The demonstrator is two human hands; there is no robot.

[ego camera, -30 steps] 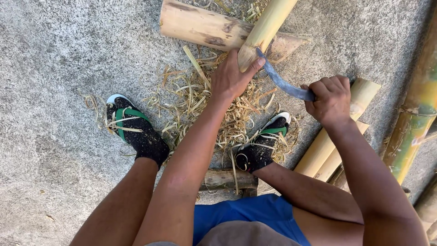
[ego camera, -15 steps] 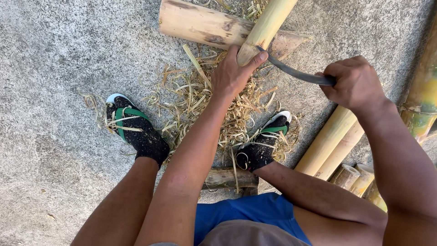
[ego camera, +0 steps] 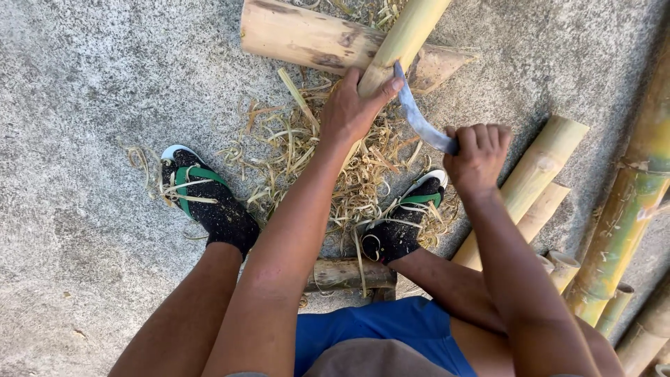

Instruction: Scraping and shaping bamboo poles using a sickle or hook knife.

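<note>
Since the earlier frames, the right hand (ego camera: 478, 157) is swinging back in toward the pole, carrying the curved blade (ego camera: 419, 119) from well out on the right until its tip is lying against the bamboo pole (ego camera: 401, 42) beside the left thumb.

At the left of the concrete floor (ego camera: 84, 84), the left foot in a black and green sandal (ego camera: 202, 199) is standing flat among loose bamboo shavings (ego camera: 307, 150). Toward the middle, the left hand (ego camera: 352, 108) is clamping around the lower end of the yellow-green pole, which is leaning up and away over a thick bamboo log (ego camera: 314, 38) lying crosswise near the top edge of the floor. Right of it, the right hand is closing in a fist on the handle of the blade. The two hands are staying apart, joined only through the blade and pole. Farther right, cut bamboo lengths (ego camera: 541, 167) are lying side by side, and a thicker green culm (ego camera: 628, 209) is running along the right edge.

For a clean cut, the blade is best kept at a shallow angle, the stroke is directed away from the gripping fingers, and the pole is best braced firmly on the log.
</note>
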